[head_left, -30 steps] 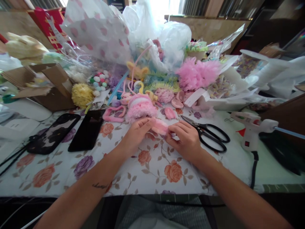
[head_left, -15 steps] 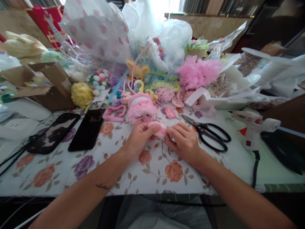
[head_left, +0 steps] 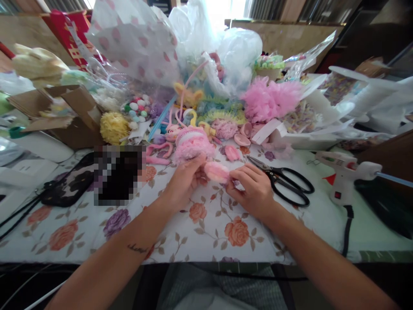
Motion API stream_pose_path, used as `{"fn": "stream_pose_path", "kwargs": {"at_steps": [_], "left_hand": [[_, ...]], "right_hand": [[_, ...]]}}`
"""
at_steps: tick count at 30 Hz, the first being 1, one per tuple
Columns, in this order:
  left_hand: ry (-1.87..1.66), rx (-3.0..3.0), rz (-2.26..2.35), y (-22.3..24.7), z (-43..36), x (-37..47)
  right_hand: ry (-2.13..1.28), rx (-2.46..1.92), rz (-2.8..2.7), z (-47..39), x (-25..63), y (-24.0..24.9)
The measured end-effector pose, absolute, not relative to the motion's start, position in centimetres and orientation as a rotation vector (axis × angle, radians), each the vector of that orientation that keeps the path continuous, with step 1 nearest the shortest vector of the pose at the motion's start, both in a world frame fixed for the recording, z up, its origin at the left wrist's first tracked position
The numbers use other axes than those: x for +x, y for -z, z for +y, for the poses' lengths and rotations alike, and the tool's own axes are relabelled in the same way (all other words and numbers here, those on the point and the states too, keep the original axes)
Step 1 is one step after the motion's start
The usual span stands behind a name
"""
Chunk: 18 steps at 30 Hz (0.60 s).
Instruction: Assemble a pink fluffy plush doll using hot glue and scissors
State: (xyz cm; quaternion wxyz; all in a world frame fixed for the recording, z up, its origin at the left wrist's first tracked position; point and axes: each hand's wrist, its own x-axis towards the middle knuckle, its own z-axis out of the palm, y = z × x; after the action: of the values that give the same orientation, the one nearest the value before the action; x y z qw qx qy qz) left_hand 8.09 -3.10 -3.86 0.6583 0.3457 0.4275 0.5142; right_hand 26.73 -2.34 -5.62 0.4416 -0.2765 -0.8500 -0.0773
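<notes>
The pink fuzzy piece (head_left: 217, 172) is a plump little oval, soft-napped, with paler peach patches, lying between the hands above the middle of the surface (head_left: 206, 241). At its 3 o'clock, the right hand (head_left: 250, 185) has its grip pinched closed on the end. At 9 o'clock, the left hand (head_left: 185, 181) curls around the other end, thumb raised; whether its grip holds anything I cannot tell. A fluffy pink bundle (head_left: 195, 146) crowds 11 o'clock, scissors (head_left: 274, 176) lie past the right hand, and floral cloth runs toward 6 o'clock, between the forearms, to the near edge.
</notes>
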Motion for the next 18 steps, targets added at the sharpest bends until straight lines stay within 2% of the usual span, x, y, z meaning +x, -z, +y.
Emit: {"fn": "stream_pose_path", "kwargs": {"at_steps": [7, 15, 18], "left_hand": [[-1.12, 1.232, 1.151, 3.2, -3.5, 7.8], [-1.552, 1.273, 1.446, 2.0, -3.4, 6.9], [-1.376, 1.351, 1.315, 2.1, -3.6, 7.1]], "right_hand": [[0.204, -0.671, -2.134, -2.5, 26.7, 5.6], [0.286, -0.664, -2.105, -2.7, 27.3, 5.7], [0.345, -0.615, -2.139, -3.1, 27.2, 5.6]]}}
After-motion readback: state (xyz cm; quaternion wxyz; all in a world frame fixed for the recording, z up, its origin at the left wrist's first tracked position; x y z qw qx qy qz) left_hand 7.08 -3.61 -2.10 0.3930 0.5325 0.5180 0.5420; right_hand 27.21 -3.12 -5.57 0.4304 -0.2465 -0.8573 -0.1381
